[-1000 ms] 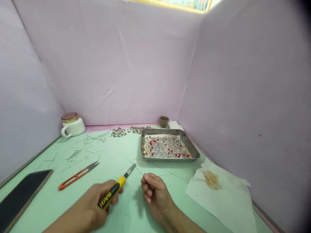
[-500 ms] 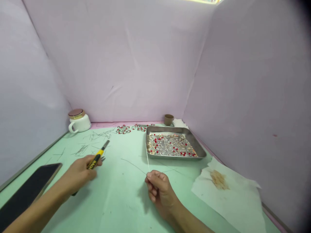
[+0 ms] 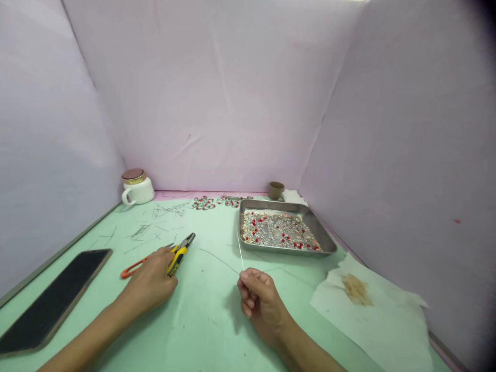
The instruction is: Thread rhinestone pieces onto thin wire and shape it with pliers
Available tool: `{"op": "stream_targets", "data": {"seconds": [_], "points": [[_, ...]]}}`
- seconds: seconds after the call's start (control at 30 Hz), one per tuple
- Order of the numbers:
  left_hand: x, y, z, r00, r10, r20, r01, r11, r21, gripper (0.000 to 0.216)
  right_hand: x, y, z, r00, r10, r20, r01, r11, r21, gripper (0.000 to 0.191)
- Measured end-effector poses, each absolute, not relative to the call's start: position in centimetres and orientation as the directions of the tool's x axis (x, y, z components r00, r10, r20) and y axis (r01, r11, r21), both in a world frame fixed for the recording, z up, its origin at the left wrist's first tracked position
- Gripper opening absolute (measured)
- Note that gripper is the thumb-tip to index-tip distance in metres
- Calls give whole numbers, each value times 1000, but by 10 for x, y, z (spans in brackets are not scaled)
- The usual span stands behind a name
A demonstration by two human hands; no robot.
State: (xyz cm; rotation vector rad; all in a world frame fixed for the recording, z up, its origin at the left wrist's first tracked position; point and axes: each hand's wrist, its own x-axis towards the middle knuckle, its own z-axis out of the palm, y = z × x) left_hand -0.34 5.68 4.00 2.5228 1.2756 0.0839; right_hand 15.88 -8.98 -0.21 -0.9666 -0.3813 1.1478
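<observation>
Pliers (image 3: 181,252), yellow/blk, in your L hand (image 3: 154,274), fingers clamped on 'em, orange snips (image 3: 130,268) just beside, your R hand (image 3: 262,302) w/ fingertips tog., pinching thin white strand (image 3: 241,252)

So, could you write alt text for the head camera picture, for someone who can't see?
A person's right hand pinches a thin pale strand over a green tabletop, while the left hand touches yellow-and-black pliers beside orange snips. Beyond the right hand is a metal tray of beads.
</observation>
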Motion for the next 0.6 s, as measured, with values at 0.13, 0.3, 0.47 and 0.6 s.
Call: {"op": "stream_targets", "data": {"seconds": [0.13,0.3,0.47,0.6], "points": [[-1,47,53,616,776,-134,740,-513,435,25,158,-90,-1,420,882,-213,-601,95,-793,28],[1,34,60,638,730,-246,687,-395,610,30,158,-90,-2,443,869,-220,-601,105,-792,28],[1,30,57,677,710,-192,632,-427,647,26,160,-90,-2,437,872,-220,-608,106,-787,26],[2,32,55,652,733,-194,662,-426,617,25,159,-90,-3,436,873,-220,-610,107,-785,26]]}}
